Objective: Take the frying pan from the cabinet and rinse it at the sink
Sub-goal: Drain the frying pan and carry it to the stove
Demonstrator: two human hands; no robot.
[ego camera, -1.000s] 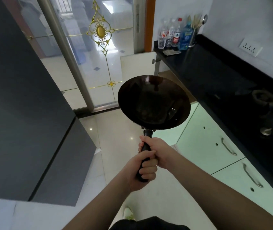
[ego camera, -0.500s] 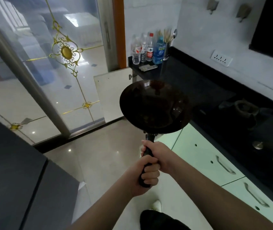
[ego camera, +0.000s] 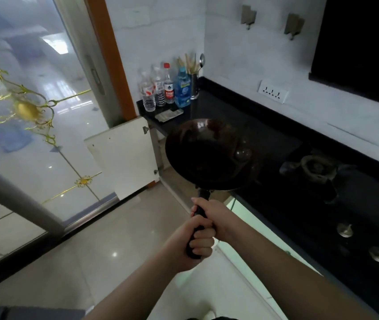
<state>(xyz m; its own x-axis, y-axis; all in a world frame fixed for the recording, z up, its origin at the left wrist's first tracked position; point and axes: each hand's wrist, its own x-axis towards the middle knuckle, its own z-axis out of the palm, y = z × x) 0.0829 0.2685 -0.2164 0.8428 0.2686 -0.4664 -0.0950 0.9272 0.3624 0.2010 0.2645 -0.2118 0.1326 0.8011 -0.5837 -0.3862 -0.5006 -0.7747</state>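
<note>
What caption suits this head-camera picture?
Both hands, left hand and right hand, grip a dark frying pan beside the black counter.

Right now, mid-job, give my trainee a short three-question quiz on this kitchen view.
1. True or false: both hands grip the frying pan handle.
2. Which hand sits nearer the bowl? A) left hand B) right hand
3. Fill in: the open cabinet door hangs below the ___ end of the black counter.

Key: 1 true; 2 B; 3 bottle
</note>
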